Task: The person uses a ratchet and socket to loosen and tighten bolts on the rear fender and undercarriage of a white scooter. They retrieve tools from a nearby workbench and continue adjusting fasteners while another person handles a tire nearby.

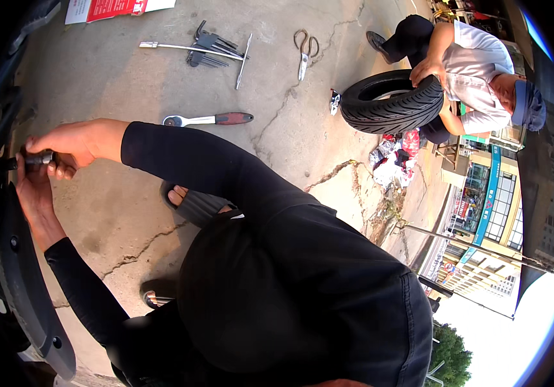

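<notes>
At the far left, my right hand (73, 149) comes in from above in a black sleeve. Its fingers curl around a short dark metal cylinder (43, 157), which sits against a dark vehicle part. My left hand (34, 193) reaches up from below, its fingertips on the same cylinder and partly hidden beside the vehicle. Along the left rim curves a black vehicle panel (22, 284) with bolt holes. Nearest to my hands on the ground lies a ratchet wrench (209, 120) with a red and dark grip.
On the concrete lie a T-handle wrench (190, 49), a hex key set (211, 46) and scissors (304, 57). A co-worker (480, 71) crouches at the upper right, both hands on a black tyre (390, 106). Crumpled red and white wrapping (396, 158) lies near the tyre. My sandalled feet are below my arms.
</notes>
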{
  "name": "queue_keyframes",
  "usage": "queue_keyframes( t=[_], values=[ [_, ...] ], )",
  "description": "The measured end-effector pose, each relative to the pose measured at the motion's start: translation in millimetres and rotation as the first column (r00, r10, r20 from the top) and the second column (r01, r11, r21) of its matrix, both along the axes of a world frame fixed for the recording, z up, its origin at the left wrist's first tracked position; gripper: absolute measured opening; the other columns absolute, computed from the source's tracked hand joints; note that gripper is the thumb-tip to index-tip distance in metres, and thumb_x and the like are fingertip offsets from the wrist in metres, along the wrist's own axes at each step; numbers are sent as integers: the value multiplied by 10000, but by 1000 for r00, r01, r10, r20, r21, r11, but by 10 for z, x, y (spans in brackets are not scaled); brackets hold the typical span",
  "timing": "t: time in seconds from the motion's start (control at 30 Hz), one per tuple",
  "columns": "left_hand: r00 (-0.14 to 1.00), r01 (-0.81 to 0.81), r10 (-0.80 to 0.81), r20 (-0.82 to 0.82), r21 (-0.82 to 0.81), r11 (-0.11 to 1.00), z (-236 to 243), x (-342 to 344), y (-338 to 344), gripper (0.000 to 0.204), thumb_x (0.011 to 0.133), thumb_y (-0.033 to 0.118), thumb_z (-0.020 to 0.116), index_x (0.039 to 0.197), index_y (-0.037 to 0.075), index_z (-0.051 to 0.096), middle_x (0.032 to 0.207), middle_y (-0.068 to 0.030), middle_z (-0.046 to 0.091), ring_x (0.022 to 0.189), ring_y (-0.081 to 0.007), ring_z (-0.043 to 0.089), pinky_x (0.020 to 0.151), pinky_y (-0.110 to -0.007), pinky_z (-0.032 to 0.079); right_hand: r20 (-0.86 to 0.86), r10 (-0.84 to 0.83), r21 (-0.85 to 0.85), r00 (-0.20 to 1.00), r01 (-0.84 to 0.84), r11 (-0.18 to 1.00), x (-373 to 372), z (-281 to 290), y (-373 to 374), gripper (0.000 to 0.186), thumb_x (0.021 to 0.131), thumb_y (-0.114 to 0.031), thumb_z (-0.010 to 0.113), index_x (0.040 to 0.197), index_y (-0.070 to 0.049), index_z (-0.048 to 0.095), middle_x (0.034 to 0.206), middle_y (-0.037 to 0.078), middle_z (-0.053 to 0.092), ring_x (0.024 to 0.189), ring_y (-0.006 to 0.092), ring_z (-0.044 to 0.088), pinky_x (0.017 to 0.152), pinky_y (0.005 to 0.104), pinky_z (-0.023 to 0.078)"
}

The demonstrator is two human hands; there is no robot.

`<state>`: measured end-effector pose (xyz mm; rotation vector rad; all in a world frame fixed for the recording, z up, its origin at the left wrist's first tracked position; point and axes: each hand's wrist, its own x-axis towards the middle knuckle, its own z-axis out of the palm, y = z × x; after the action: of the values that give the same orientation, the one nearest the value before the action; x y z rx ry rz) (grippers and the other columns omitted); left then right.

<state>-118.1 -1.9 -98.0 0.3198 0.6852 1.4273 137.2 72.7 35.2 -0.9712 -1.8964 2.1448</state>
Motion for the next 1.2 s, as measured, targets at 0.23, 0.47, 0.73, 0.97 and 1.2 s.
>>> queue_keyframes(
  t=[0.23,0.47,0.73,0.97,1.2],
  values=[
    [889,-369,275,-366,-219,903,680,999,185,509,1048,310,404,1411,-48,408,1471,-158,431,1399,-208,350,1137,-349,304,-178,-54,-237,983,11,972,-86,-623,-48,436,969,-384,539,704,-39,570,586,85,531,578,145,528,471,324,410],
    [879,-379,288,-379,-193,905,770,1054,129,511,1056,358,340,1450,36,397,1545,-133,330,1440,-224,283,1160,-371,259,-339,-114,-719,934,-178,671,-189,-685,-26,350,1007,-352,478,812,-64,512,595,30,449,544,146,460,475,298,386],
    [948,-179,159,-274,-49,983,154,444,74,501,1046,361,395,1397,10,460,1254,-71,573,1217,-178,495,1085,-348,335,-49,-53,859,997,69,507,-67,-554,-135,291,944,-306,598,981,-18,580,661,89,592,635,183,588,530,325,436],
    [931,-300,263,-251,-122,946,437,817,65,528,1051,371,367,1438,14,408,1443,-96,475,1332,-174,432,1105,-342,331,94,14,782,995,-83,618,-111,-500,-78,347,933,-327,626,882,16,632,711,131,605,658,185,596,534,360,437],
    [911,-393,355,-211,-178,902,553,895,2,477,1039,319,434,1382,-11,471,1393,-83,526,1316,-171,444,1115,-331,319,-186,-60,53,981,71,996,-215,-740,-158,270,916,-269,617,870,-4,635,672,133,617,611,225,621,501,368,453]
  ],
)
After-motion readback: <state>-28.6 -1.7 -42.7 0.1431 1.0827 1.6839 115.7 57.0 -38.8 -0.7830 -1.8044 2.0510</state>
